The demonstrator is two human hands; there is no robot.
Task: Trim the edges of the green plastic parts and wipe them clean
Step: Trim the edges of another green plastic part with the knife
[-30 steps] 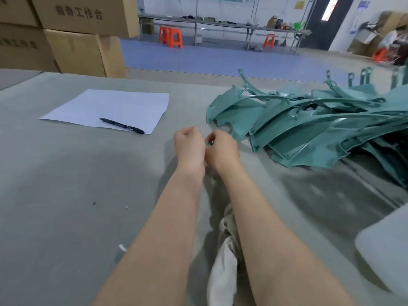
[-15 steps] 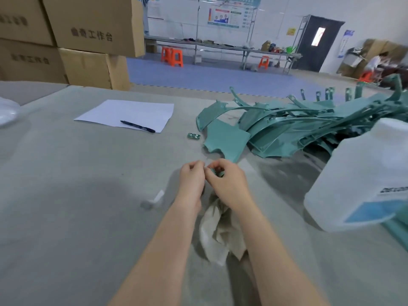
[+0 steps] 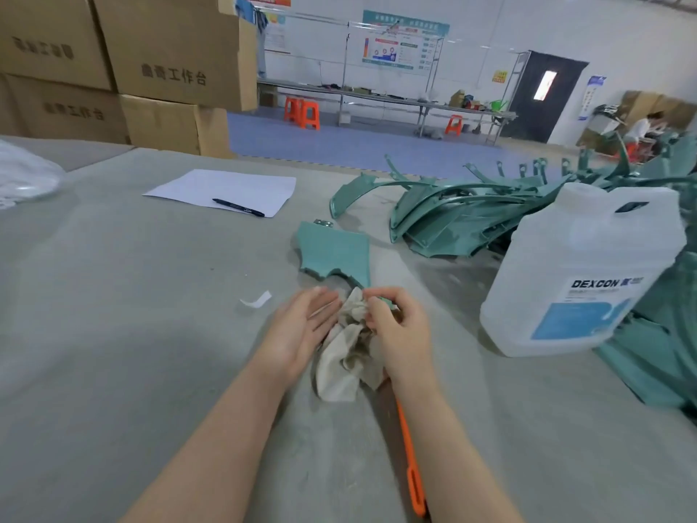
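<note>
1. Shut cardboard boxes stand far left, contents unseen. A clear bag is cut off by the frame edge.
2. The left hand lies open on the table, fingers straight, touching a crumpled cloth.
3. The right hand pinches the cloth's top with curled fingers. An orange handle runs beneath its forearm, head hidden.
4. A green part lies flat just beyond the hands, with a pile of green parts farther right.
5. A white jug stands right; its fill level cannot be told.
</note>
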